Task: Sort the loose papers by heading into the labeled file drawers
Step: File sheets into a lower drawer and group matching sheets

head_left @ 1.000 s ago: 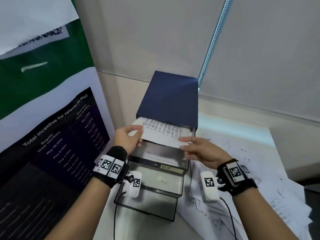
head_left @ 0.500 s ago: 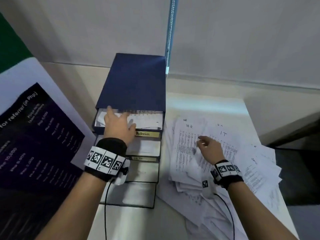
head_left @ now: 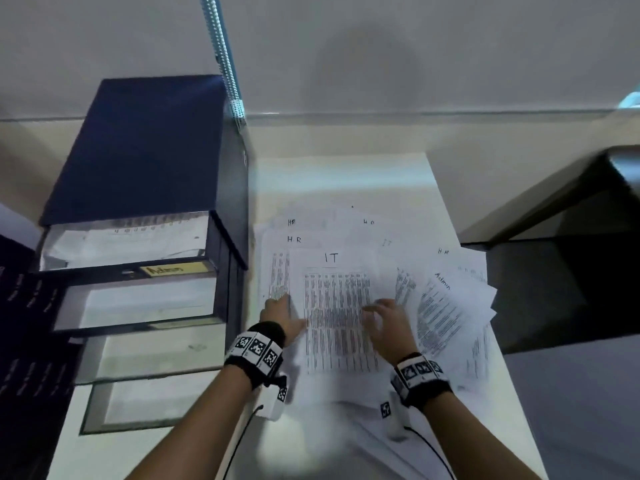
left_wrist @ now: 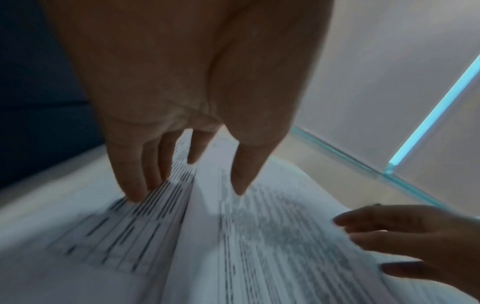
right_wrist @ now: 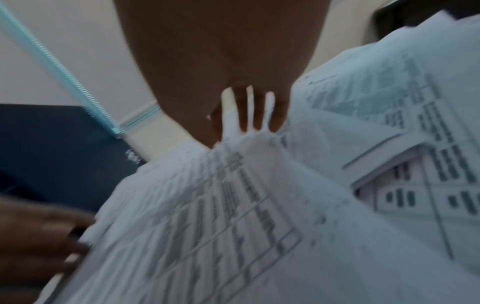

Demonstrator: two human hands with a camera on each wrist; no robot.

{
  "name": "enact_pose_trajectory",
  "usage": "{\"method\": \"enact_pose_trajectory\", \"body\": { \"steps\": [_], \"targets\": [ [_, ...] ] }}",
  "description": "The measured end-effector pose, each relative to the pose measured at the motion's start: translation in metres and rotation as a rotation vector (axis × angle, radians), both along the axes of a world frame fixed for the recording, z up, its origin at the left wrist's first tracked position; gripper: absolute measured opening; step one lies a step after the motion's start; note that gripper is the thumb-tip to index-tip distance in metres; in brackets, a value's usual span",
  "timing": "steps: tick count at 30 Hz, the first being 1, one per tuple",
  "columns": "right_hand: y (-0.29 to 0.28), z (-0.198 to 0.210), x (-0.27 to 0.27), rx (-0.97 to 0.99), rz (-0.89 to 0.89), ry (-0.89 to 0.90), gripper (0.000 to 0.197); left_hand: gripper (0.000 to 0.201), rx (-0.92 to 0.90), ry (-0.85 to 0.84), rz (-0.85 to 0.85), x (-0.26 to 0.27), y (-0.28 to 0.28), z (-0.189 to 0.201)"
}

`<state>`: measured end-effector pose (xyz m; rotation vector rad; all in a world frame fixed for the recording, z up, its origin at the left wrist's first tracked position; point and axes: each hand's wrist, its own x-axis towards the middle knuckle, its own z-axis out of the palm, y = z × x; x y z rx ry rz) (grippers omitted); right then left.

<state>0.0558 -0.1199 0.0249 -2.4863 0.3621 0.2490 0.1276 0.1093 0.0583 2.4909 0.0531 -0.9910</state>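
A dark blue file cabinet stands at the left with several clear drawers pulled out. Its top drawer holds printed sheets above a yellow "Admin" label. To its right lies a spread pile of loose papers with HR, IT and Admin headings. A sheet headed "IT" is on top. My left hand is at that sheet's left edge, fingers straight, thumb on top and fingers on the page beneath. My right hand rests spread on its right side.
The papers lie on a white table against a pale wall, its right edge near my right arm. A dark poster borders the cabinet's left. Dark furniture stands to the right. A metal conduit runs up the wall.
A second ago both hands fed a sheet into the top drawer. My left hand has since left the drawer and joined the right hand at the IT sheet on the pile.
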Motion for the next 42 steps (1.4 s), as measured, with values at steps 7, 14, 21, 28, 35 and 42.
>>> {"method": "enact_pose_trajectory", "body": {
  "steps": [7,14,21,28,35,42],
  "targets": [
    [-0.031,-0.012,0.013,0.095,-0.212,0.150,0.071,0.066,-0.195,-0.099,0.349,0.002,-0.026,-0.030],
    [-0.016,-0.025,0.009,0.280,-0.093,-0.013,0.017,0.011,-0.263,-0.129,0.351,-0.002,-0.033,-0.033],
    [-0.039,-0.031,0.007,0.457,-0.361,0.074,0.026,0.040,-0.140,-0.231,0.232,-0.017,-0.016,-0.052],
    [-0.043,-0.027,0.020,0.123,-0.499,-0.015,0.033,0.039,-0.247,-0.285,0.336,-0.002,-0.027,-0.049],
    [-0.044,-0.028,0.035,0.034,-0.389,-0.061,0.030,0.064,-0.375,-0.166,0.415,0.004,-0.045,-0.044],
    [-0.033,-0.016,0.030,0.057,-0.163,-0.212,0.052,0.033,-0.380,-0.121,0.363,0.008,-0.044,-0.064]
  ]
}}
